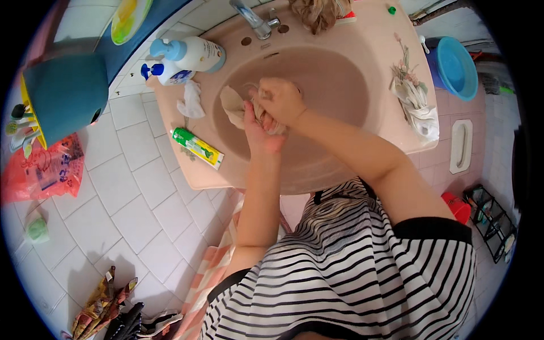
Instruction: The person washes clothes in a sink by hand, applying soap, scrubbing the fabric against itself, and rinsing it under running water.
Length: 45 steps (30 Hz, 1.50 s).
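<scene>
Over the pink sink (243, 62), both my hands are at a wet-looking beige cloth (231, 107), possibly a small garment; its exact kind is not clear. My left hand (263, 133) is wrapped round its lower part, with the thumb pointing up. My right hand (280, 97) is closed in a fist against the same cloth, just above and to the right of the left one. A flap of the cloth sticks out to the left of my fingers. Cloudy water appears to fill the basin below.
Two pump bottles (204, 55) and a green-yellow tube (197, 148) stand or lie on the left rim. A white cloth (416, 113) lies on the right rim, a brown cloth (320, 14) beside the faucet (259, 25). A blue basin (458, 69) is beyond the right edge.
</scene>
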Each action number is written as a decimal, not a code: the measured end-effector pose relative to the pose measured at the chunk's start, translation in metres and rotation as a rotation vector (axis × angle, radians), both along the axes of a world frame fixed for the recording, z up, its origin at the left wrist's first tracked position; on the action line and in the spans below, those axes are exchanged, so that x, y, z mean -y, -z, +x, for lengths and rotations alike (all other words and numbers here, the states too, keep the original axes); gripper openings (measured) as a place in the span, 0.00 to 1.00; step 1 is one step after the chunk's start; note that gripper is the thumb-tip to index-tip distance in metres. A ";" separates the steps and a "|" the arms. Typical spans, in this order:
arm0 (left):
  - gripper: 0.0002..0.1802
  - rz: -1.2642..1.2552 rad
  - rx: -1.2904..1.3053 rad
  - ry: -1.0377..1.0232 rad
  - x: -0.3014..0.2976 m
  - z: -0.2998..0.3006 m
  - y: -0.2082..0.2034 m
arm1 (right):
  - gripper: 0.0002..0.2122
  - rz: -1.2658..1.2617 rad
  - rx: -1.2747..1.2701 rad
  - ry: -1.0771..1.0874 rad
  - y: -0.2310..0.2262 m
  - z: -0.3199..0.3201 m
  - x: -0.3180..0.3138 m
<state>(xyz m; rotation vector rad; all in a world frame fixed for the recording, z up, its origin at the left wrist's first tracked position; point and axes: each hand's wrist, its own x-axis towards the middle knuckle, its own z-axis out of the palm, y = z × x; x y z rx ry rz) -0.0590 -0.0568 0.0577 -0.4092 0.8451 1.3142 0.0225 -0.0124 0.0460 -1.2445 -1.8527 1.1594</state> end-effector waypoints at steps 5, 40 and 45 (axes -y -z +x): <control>0.24 0.266 0.152 0.176 0.009 -0.023 0.020 | 0.13 0.468 -0.198 -0.230 -0.041 -0.009 0.077; 0.31 -0.273 -0.672 0.251 0.034 -0.037 0.061 | 0.20 -0.282 0.097 -0.020 -0.015 0.027 -0.059; 0.28 -0.095 0.112 0.227 0.016 0.012 0.017 | 0.10 0.106 -0.146 -0.222 -0.004 0.032 0.000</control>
